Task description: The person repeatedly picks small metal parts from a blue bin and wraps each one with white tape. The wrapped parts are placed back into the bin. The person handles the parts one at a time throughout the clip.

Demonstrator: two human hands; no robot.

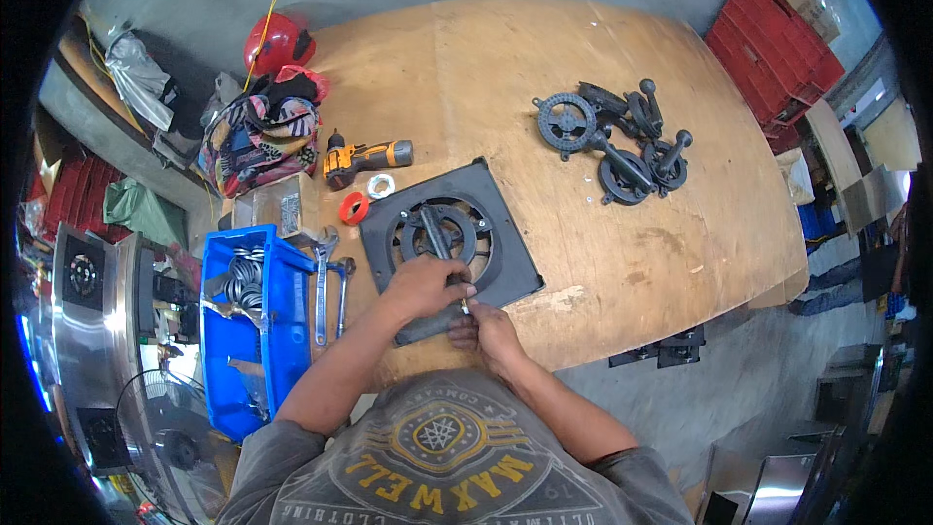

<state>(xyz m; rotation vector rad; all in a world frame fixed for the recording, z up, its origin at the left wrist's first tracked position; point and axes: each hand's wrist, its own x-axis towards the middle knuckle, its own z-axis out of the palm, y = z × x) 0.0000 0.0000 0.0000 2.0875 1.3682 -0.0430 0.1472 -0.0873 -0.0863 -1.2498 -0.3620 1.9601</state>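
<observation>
A square black stove frame [512,251] lies on the wooden table in front of me. A round cast-iron gas burner [473,216] sits in its ring opening, its tube pointing toward me. My left hand [426,288] is closed around the near end of that tube. Close beside it, my right hand [492,333] pinches a small brass-coloured fitting [465,306] at the tube's end. Fingers partly cover the fitting, so I cannot tell whether it is in the tube or just touching it.
Several black burners [622,151] are grouped at the back right of the table [671,262]. To the left are a cordless drill [367,161], red tape roll [354,207], white tape roll [381,186], adjustable wrench [322,282] and a blue bin [287,331] with metal rings. Red crates [773,49] stand beyond.
</observation>
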